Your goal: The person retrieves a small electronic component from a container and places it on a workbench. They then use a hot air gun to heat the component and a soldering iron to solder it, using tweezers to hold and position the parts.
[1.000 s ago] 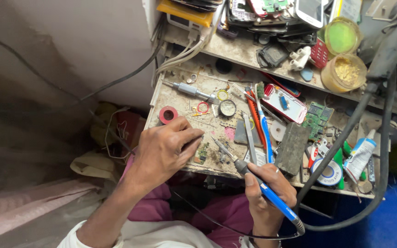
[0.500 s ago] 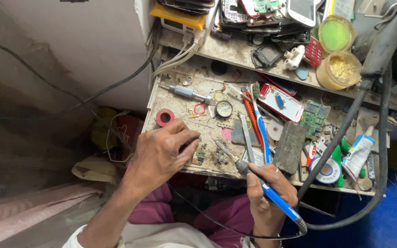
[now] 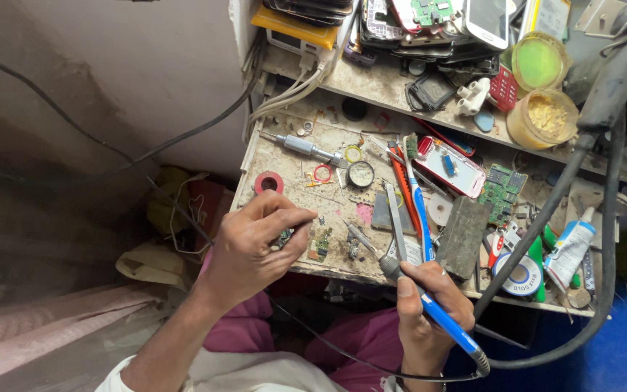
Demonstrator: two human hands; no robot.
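**Soldering at the near bench edge**

Right hand [image 3: 429, 308] wrapped shut around blue-handled soldering iron [image 3: 400, 279], grip low by the front edge of the bench [image 3: 292, 170], tip slanted up-left onto the worn surface. Cord trailing from the handle's rear, down past the lap. Left hand [image 3: 255, 247] pinched narrow, thumb and fingers closed on a small circuit board [image 3: 283, 237] held at the near-left part of the bench, just beside the front edge. Two more small boards [image 3: 319, 243] lying between the hands, close to the iron's tip.

Further out: red tape roll [image 3: 268, 182] just above the left knuckles, near the left rim. Round metal tin [image 3: 361, 174] and silver tool [image 3: 300, 147] toward the back. Red and blue tools [image 3: 411, 192] lying lengthwise right of centre, dark pad [image 3: 463, 237] and red phone [image 3: 450, 167] beside them. Solder-wire reel [image 3: 520, 274] and white tube [image 3: 570, 250] crowding the right edge. Yellow paste tub [image 3: 542, 117] on the raised shelf behind.

Little bare surface: only a small patch around the boards, between red roll and blue tool. Left of the bench, open drop to cables and cloth.
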